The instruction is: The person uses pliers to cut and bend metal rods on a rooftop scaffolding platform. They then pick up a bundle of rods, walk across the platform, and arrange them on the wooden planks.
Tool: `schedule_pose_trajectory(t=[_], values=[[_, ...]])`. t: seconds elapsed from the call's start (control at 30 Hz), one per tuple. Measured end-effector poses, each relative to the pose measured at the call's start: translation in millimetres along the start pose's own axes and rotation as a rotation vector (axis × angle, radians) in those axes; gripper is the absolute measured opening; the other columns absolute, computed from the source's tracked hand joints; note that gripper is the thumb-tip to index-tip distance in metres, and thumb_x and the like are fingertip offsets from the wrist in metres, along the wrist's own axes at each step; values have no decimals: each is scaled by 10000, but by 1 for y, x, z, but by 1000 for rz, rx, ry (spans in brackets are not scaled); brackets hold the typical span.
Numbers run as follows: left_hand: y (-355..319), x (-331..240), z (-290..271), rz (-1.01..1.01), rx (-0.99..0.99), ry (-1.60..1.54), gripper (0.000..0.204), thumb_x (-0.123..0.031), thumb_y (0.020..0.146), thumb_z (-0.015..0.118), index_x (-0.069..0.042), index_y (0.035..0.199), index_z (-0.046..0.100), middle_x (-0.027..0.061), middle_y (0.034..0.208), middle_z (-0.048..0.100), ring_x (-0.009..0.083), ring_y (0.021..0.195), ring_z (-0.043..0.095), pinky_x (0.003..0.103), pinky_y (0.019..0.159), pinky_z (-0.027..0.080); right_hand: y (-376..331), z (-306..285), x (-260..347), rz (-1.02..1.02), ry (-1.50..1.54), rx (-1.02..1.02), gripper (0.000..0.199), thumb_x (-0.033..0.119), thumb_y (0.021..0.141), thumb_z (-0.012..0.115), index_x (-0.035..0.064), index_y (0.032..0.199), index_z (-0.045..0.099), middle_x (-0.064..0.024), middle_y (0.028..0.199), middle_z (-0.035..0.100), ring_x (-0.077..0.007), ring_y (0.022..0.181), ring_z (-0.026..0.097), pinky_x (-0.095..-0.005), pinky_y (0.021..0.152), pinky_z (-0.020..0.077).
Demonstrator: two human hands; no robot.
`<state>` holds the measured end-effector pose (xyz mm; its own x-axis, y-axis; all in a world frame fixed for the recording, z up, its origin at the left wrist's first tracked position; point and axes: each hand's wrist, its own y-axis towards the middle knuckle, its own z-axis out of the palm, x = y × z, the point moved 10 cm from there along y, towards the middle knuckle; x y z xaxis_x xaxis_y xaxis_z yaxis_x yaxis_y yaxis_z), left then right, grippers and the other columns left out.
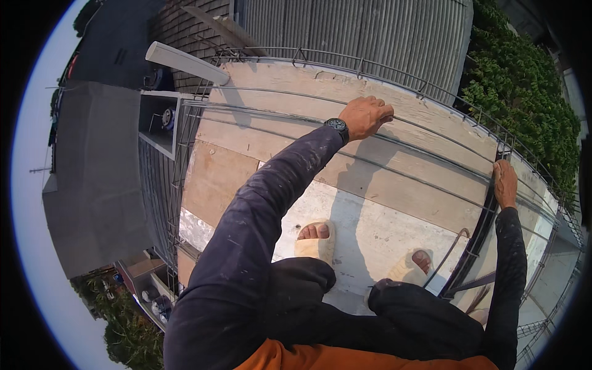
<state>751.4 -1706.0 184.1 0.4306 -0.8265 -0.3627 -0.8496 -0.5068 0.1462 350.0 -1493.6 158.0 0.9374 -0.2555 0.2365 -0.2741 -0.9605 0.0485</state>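
Note:
My left hand (367,117), with a dark watch (337,127) on its wrist, is closed around a thin steel reinforcing bar (283,94) that runs lengthwise over the wooden boards (222,179). Further right, my right hand (505,185) has its fingers curled at the same bar, beside a dark gap with a steel bar cage (472,250). Its fingertips are partly hidden. More long bars (419,176) lie nearly parallel below the held one. My feet, in cream sandals (317,242), stand on a whitish board.
A rebar cage (364,66) edges the boards at the far side. A white pipe (185,63) sticks up at the far left. Beyond lie a corrugated roof (351,31), leafy trees (512,92) and a grey wall (92,179). A bent bar (447,256) rises near my right foot.

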Motion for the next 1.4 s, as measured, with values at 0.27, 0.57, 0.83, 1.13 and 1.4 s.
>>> schedule_pose_trajectory(t=[0.27, 0.57, 0.83, 1.13, 1.4], values=[[-70, 58, -48, -145, 54, 54, 188, -301, 1023, 615, -124, 1056, 669, 72, 930, 694, 287, 915, 678, 439, 824, 538, 9, -1, 91, -160, 92, -2, 290, 302, 1064, 545, 21, 1015, 596, -183, 945, 595, -381, 945, 567, -469, 858, 444], [-145, 65, -69, -263, 24, -76, 126, -146, 977, 650, -20, 968, 646, 146, 873, 642, 352, 821, 637, 432, 740, 506, 28, 40, 272, -503, 370, 241, 331, 411, 1056, 535, 99, 983, 617, -128, 871, 652, -345, 885, 648, -486, 807, 512], [-301, 154, -184, -482, 153, 249, 209, -204, 1022, 586, -10, 947, 558, 164, 818, 520, 357, 772, 534, 458, 737, 417, 9, 56, 219, -435, 277, 137, 372, 467, 1039, 553, 111, 950, 611, -112, 880, 642, -316, 888, 662, -462, 816, 530], [-344, 209, -216, -728, 82, 238, 362, -294, 1085, 481, 57, 1046, 558, 229, 1037, 556, 400, 986, 543, 466, 887, 416, 51, 72, 426, -660, 533, -6, 261, 376, 1010, 622, 118, 969, 622, -80, 850, 607, -305, 824, 667, -446, 689, 544], [-460, 305, -204, -883, 301, 315, 607, -419, 1091, 456, 109, 1375, 551, 324, 1456, 521, 471, 1380, 453, 497, 1161, 341, 30, 132, 435, -574, 679, 15, 131, 240, 975, 644, 111, 968, 624, -68, 926, 591, -288, 907, 622, -437, 824, 510]])
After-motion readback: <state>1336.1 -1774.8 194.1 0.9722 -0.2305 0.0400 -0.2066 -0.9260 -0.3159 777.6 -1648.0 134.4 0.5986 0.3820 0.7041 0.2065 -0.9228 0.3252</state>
